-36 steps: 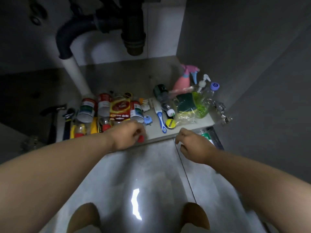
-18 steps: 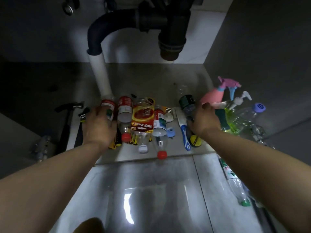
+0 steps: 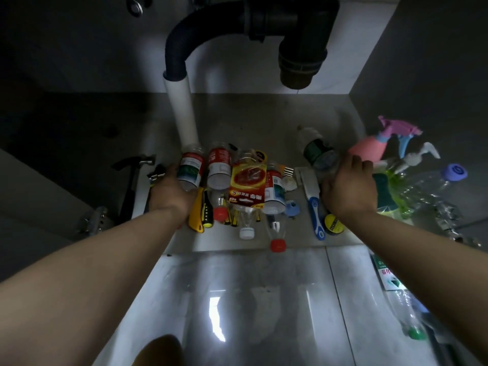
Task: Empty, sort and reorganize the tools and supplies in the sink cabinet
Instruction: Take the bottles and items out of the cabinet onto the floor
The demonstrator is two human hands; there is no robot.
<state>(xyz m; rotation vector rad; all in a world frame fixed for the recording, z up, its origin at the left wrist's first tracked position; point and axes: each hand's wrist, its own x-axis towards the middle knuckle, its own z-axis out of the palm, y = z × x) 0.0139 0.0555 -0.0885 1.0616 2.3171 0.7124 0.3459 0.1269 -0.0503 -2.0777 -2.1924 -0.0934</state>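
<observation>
- Now both arms reach into the sink cabinet, where a second earlier the hands hovered at its front edge above the tiled floor.
- Left hand (image 3: pixel 173 192) is curled around the leftmost plastic bottle (image 3: pixel 190 169), which lies in a row of bottles just in front of the white drain pipe (image 3: pixel 182 112) — a hammer (image 3: pixel 132 178) rests to its left.
- Right hand (image 3: pixel 348 188) is closed over a green-labelled bottle (image 3: pixel 315 150), beside the pink spray bottle (image 3: pixel 369 147) and a blue-handled brush (image 3: pixel 314 207).
- Judging from the two grips, the emptying step is under way: two bottles look ready to come out, while most supplies sit unsorted on the cabinet floor (image 3: pixel 250 120).
- One bottle (image 3: pixel 404 310) already lies outside, at lower right.
</observation>
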